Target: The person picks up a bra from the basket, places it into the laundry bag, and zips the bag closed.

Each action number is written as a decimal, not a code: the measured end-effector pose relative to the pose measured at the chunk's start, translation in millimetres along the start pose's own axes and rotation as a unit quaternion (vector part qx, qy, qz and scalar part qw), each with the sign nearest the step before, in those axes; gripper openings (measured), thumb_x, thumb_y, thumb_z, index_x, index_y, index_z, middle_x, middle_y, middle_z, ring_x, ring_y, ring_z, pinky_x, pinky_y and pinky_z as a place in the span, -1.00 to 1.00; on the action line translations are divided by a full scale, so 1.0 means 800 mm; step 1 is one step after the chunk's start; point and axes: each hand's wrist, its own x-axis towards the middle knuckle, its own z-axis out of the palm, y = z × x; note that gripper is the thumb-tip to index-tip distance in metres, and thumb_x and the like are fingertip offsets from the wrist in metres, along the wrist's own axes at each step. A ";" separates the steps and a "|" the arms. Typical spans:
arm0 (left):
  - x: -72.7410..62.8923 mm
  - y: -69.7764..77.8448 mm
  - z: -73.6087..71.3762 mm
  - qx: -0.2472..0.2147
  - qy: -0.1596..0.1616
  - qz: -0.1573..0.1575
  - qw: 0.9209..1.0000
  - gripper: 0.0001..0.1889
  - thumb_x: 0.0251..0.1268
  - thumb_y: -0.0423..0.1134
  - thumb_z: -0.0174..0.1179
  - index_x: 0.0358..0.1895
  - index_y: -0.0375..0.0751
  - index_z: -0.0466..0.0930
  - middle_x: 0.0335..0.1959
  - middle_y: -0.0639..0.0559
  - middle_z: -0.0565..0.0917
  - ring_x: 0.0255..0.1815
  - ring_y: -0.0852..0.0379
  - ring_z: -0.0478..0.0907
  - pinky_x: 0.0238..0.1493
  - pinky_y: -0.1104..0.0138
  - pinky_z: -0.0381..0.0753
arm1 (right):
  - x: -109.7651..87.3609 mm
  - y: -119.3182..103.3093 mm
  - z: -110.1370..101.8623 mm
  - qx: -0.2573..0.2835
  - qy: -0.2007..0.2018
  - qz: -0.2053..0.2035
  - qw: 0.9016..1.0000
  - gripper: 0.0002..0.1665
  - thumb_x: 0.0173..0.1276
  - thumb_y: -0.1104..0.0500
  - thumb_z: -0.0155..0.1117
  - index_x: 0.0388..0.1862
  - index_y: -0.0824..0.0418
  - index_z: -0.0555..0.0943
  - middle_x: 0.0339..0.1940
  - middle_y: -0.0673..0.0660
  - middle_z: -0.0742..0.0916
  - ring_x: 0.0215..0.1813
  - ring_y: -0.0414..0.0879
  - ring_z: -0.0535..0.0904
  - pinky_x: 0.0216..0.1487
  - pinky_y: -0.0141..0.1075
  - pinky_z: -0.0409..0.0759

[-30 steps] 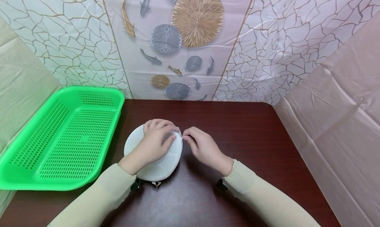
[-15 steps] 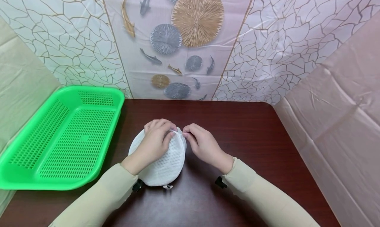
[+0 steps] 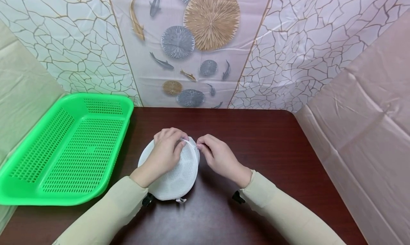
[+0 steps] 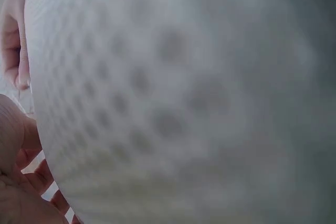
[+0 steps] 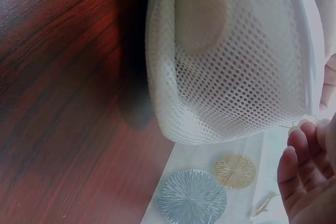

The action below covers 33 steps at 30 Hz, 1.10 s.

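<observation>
A round white mesh laundry bag (image 3: pixel 176 181) with a zipper round its rim stands tilted on the table. My left hand (image 3: pixel 164 150) lies over its upper part, gripping the rim between thumb and fingers. At the bag's far right edge, my right hand (image 3: pixel 217 156) pinches the zipper end; the pull itself is hidden by the fingertips. In the right wrist view, the bag's mesh side (image 5: pixel 236 87) shows a pale rounded shape (image 5: pixel 202 14) at one end. Blurred mesh (image 4: pixel 131 93) fills most of the left wrist view. A small fabric loop (image 3: pixel 181 200) sticks out at the bag's near edge.
A green perforated plastic basket (image 3: pixel 83 152) stands on the left of the dark red-brown wooden table (image 3: pixel 256 141). Patterned sheeting (image 3: pixel 209 20) hangs behind the table, with beige cloth (image 3: pixel 358 106) along the right side.
The bag has shifted slightly right and towards me, with more of its zipped rim showing between my hands. My left hand keeps its grip; my right hand has hardly moved.
</observation>
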 end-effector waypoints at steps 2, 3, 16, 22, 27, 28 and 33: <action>0.000 -0.003 -0.001 -0.001 0.005 -0.008 1.000 -0.90 0.30 -0.37 0.19 -0.19 -0.13 0.60 -0.11 0.01 0.58 0.01 -0.09 0.37 0.14 -0.04 0.13 | 0.000 -0.001 0.000 0.000 -0.004 0.002 1.000 -0.97 0.43 0.23 0.19 -0.25 0.16 0.54 -0.34 -0.07 0.55 -0.30 -0.26 0.45 -0.24 -0.36 0.47; 0.000 -0.004 -0.001 -0.001 0.007 -0.011 1.000 -0.91 0.30 -0.37 0.18 -0.19 -0.13 0.60 -0.11 0.01 0.58 0.01 -0.09 0.36 0.13 -0.03 0.14 | -0.001 0.000 0.000 -0.001 -0.006 0.003 1.000 -0.97 0.42 0.23 0.19 -0.25 0.17 0.55 -0.35 -0.07 0.55 -0.30 -0.26 0.45 -0.24 -0.37 0.47; 0.001 -0.015 -0.006 -0.022 0.028 -0.047 0.998 -0.88 0.27 -0.42 0.18 -0.18 -0.17 0.58 -0.12 -0.04 0.58 0.02 -0.16 0.37 0.08 -0.07 0.17 | -0.002 0.001 0.001 0.003 -0.022 0.015 1.000 -0.93 0.44 0.19 0.17 -0.23 0.16 0.58 -0.32 -0.07 0.57 -0.29 -0.26 0.46 -0.23 -0.35 0.47; 0.002 -0.017 -0.008 -0.026 0.028 -0.062 0.997 -0.87 0.27 -0.42 0.18 -0.17 -0.18 0.58 -0.10 -0.05 0.58 0.02 -0.15 0.37 0.08 -0.07 0.17 | -0.002 0.001 0.001 0.003 -0.022 0.014 1.000 -0.92 0.44 0.20 0.17 -0.23 0.18 0.58 -0.31 -0.07 0.58 -0.29 -0.26 0.46 -0.23 -0.35 0.48; 0.001 -0.017 -0.009 -0.027 0.024 -0.069 0.997 -0.87 0.28 -0.41 0.17 -0.16 -0.18 0.58 -0.09 -0.06 0.58 0.03 -0.15 0.37 0.09 -0.07 0.17 | -0.002 0.001 0.001 0.001 -0.022 0.015 1.000 -0.95 0.43 0.20 0.18 -0.23 0.15 0.58 -0.31 -0.08 0.58 -0.28 -0.26 0.46 -0.23 -0.36 0.48; 0.001 -0.017 -0.009 -0.027 0.023 -0.071 0.997 -0.87 0.28 -0.41 0.17 -0.15 -0.18 0.58 -0.09 -0.07 0.58 0.03 -0.15 0.37 0.09 -0.07 0.16 | -0.003 0.001 0.001 0.000 -0.022 0.015 1.000 -0.95 0.44 0.20 0.18 -0.23 0.15 0.58 -0.31 -0.08 0.58 -0.28 -0.26 0.46 -0.22 -0.36 0.48; 0.001 -0.021 -0.010 -0.025 0.035 -0.085 0.995 -0.89 0.31 -0.38 0.16 -0.15 -0.18 0.59 -0.11 -0.10 0.58 -0.01 -0.15 0.38 0.09 -0.08 0.16 | -0.005 0.002 0.001 -0.004 -0.027 0.014 1.000 -0.95 0.44 0.20 0.18 -0.22 0.14 0.57 -0.29 -0.09 0.58 -0.27 -0.27 0.46 -0.21 -0.38 0.48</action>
